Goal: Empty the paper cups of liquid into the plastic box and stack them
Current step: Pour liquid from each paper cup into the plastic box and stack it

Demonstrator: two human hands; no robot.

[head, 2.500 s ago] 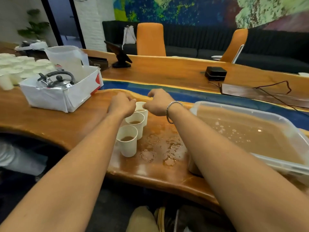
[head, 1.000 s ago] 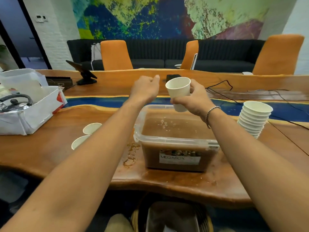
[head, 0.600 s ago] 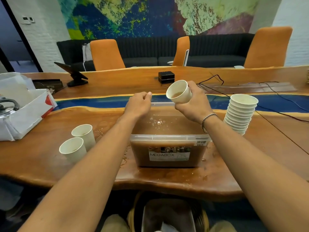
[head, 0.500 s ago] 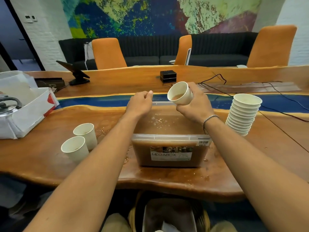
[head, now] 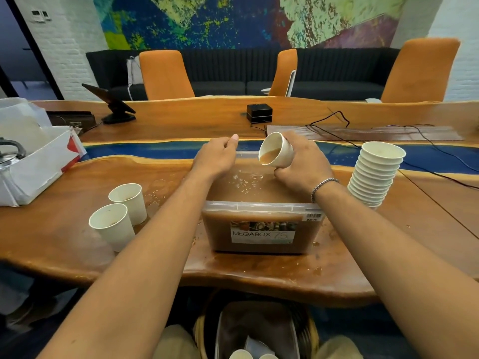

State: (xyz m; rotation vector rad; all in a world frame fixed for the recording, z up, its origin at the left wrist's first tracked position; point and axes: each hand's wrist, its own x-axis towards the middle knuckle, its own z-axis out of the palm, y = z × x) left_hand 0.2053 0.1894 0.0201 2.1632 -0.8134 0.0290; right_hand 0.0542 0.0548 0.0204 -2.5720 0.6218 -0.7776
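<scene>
R hand (head: 303,164) fingers grasp paper cup (head: 278,151), tipped over plastic box (head: 261,207), brown liquid at its lip. L hand (head: 215,156) clenched, apparently on nothing, above the box's far-left edge. Box looks nearly full: a fast pour may splash onto the wet surface (head: 51,229)

Orange chair (head: 166,73), black sofa (head: 220,71), tablet (head: 107,95), kettle (head: 10,151).

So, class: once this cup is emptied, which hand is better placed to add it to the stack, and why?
Right, probably. The right hand grips the tilted cup over the plastic box, and the stack stands just to its right; the left hand sits across the box from it.
</scene>
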